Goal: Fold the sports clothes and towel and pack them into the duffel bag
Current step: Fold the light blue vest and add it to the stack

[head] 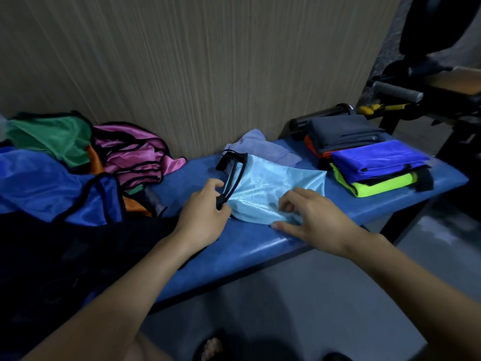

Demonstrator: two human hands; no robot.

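A shiny light blue vest (270, 186) with black trim lies partly folded on the blue bench (250, 246). My left hand (205, 212) pinches its black strap at the left side. My right hand (309, 214) grips the vest's near corner, fingers curled into the cloth. A lilac towel (263, 147) lies crumpled behind the vest, against the wall. To the right sits a stack of folded clothes (369, 160): grey on top at the back, then royal blue over neon green. A black duffel bag (65, 261) fills the near left, dark and hard to make out.
Unfolded vests are heaped at the left: green (54, 136), pink (130, 152) and royal blue (41, 186), with orange peeking out. A wood-grain wall runs behind the bench. Black gym equipment (406, 97) stands at the right, beyond the bench end. Grey floor lies below.
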